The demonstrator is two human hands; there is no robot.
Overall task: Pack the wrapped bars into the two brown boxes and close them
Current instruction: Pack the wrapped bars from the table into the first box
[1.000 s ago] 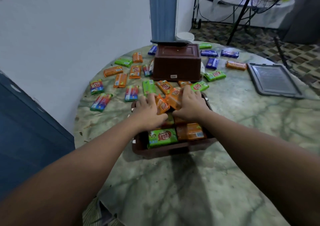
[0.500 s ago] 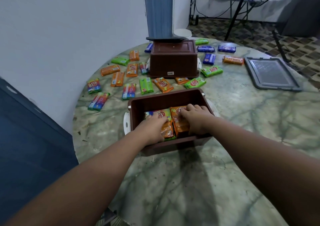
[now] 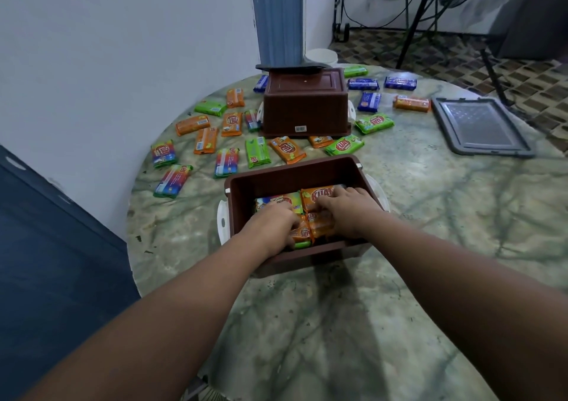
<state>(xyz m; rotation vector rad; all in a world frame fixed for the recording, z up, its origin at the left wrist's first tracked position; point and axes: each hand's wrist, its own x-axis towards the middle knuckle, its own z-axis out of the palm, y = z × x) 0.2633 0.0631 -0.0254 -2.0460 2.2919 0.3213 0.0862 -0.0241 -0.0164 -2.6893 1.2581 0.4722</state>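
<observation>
The near brown box [image 3: 295,171] stands open on the marble table, with white latches at its sides. Inside lie a rainbow-wrapped bar [image 3: 281,200], a large orange bar [image 3: 318,195] and smaller orange bars [image 3: 319,227] stacked at the near wall. My left hand [image 3: 273,225] and my right hand [image 3: 349,213] are both down in the box, fingers curled on the small orange bars between them. A second brown box [image 3: 304,102] stands upside down farther back. Several loose bars, such as a green one [image 3: 257,156] and a blue one [image 3: 368,102], lie around it.
A grey lid [image 3: 479,127] lies flat at the table's right. A dark lid [image 3: 289,68] rests behind the far box against a blue-grey pillar [image 3: 276,16]. The white wall [image 3: 123,47] borders the table's left. A fan stand [image 3: 421,16] is beyond.
Both hands brought a bunch of orange bars from the table beyond the near box down into it. In the last half second they stay pressed on the bars.
</observation>
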